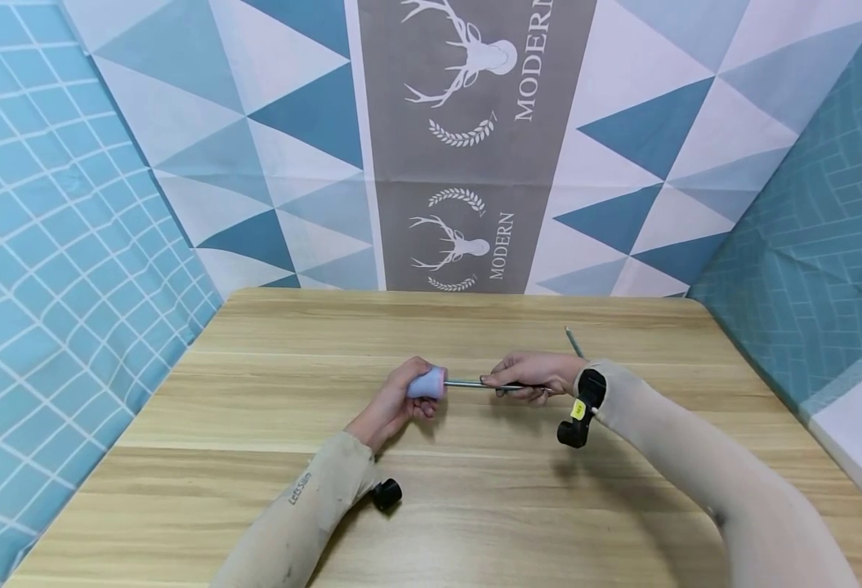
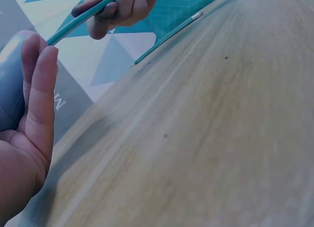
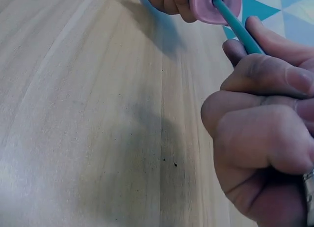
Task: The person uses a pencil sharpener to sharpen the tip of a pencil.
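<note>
My left hand [image 1: 394, 398] grips a lavender pencil sharpener [image 1: 425, 384] with a pink end face [image 3: 202, 8], held over the wooden table. A green pencil [image 3: 239, 29] goes into the round hole in that pink face; its tip is hidden inside. On the right, my right hand [image 1: 532, 374] pinches this pencil along its shaft, thumb and fingers curled around it. The left wrist view shows the sharpener's smooth side [image 2: 11, 84] against the left palm, and the pencil [image 2: 81, 21] running to the other hand.
A second green pencil [image 2: 167, 39] lies on the table, partly behind the right wrist in the head view. The wooden table [image 1: 313, 327] meets a patterned cloth [image 1: 313, 204] at its far edge. A white object [image 1: 860, 429] stands by the right edge.
</note>
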`<control>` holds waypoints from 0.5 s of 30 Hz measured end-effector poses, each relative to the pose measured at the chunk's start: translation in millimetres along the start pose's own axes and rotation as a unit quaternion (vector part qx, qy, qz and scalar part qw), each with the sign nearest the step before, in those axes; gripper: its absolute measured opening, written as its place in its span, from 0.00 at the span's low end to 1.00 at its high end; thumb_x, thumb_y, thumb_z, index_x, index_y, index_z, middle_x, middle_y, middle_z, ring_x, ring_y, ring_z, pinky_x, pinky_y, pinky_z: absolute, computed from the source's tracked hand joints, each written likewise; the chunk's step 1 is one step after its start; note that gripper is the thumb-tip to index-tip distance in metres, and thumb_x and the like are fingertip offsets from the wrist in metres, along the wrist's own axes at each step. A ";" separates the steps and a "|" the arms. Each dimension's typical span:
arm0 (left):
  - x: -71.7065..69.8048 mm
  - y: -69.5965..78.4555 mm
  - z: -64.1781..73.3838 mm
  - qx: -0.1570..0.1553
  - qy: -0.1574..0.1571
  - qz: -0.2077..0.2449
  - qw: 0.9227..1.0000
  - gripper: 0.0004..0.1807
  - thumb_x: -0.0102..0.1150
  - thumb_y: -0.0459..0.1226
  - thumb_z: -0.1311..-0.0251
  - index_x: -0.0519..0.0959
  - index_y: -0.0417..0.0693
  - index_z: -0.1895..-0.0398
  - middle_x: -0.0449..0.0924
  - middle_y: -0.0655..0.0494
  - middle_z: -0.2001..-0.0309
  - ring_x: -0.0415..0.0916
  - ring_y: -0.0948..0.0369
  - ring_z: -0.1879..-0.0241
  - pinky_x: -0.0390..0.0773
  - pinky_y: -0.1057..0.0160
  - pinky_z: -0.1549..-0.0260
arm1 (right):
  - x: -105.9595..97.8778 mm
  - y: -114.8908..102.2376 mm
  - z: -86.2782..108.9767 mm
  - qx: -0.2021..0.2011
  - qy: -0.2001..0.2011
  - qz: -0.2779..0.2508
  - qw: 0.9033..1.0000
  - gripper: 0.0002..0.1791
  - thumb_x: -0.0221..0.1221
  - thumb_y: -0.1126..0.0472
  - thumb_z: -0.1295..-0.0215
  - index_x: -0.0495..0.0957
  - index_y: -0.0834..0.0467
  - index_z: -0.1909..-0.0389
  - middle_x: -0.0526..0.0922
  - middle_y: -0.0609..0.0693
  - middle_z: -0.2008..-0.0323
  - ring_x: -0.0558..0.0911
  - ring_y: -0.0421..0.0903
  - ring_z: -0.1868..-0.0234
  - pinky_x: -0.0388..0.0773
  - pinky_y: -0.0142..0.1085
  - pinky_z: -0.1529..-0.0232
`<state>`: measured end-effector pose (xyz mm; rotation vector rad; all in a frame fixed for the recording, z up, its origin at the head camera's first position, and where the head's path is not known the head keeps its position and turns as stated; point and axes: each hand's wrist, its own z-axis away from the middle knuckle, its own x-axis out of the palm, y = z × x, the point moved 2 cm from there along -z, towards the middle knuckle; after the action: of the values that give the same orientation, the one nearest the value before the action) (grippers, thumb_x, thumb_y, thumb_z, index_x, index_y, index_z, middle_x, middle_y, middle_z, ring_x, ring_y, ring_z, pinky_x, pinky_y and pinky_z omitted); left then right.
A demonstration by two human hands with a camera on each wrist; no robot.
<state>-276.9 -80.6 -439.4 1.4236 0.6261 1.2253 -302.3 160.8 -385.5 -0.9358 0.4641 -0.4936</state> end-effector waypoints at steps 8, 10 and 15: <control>-0.4 -1.4 -0.1 -0.007 0.008 0.003 1.000 0.12 0.47 0.43 0.35 0.69 0.46 0.56 0.75 0.47 0.71 0.74 0.63 0.85 0.77 0.68 0.84 | 2.9 -7.1 7.2 -0.034 0.047 0.091 0.994 0.23 0.57 0.50 0.28 0.73 0.68 0.71 0.65 0.46 0.90 0.61 0.39 0.89 0.60 0.31 0.87; -0.2 -1.2 -0.2 -0.009 0.011 0.002 1.000 0.12 0.47 0.44 0.35 0.69 0.45 0.56 0.75 0.47 0.72 0.74 0.63 0.85 0.76 0.68 0.84 | 4.4 -12.0 13.5 -0.061 0.078 0.143 0.985 0.24 0.57 0.49 0.28 0.74 0.70 0.69 0.70 0.48 0.88 0.66 0.41 0.88 0.67 0.33 0.85; 0.5 0.6 -0.2 -0.015 0.017 0.009 1.000 0.17 0.48 0.45 0.36 0.69 0.40 0.55 0.76 0.48 0.74 0.74 0.64 0.85 0.76 0.69 0.84 | 9.1 -19.2 33.3 -0.173 0.188 0.327 0.910 0.16 0.60 0.49 0.30 0.79 0.59 0.65 0.79 0.45 0.78 0.75 0.39 0.80 0.75 0.35 0.77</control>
<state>-277.1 -80.3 -438.7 1.3877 0.6166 1.2699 -279.7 167.1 -353.8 -0.9533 1.1975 0.0362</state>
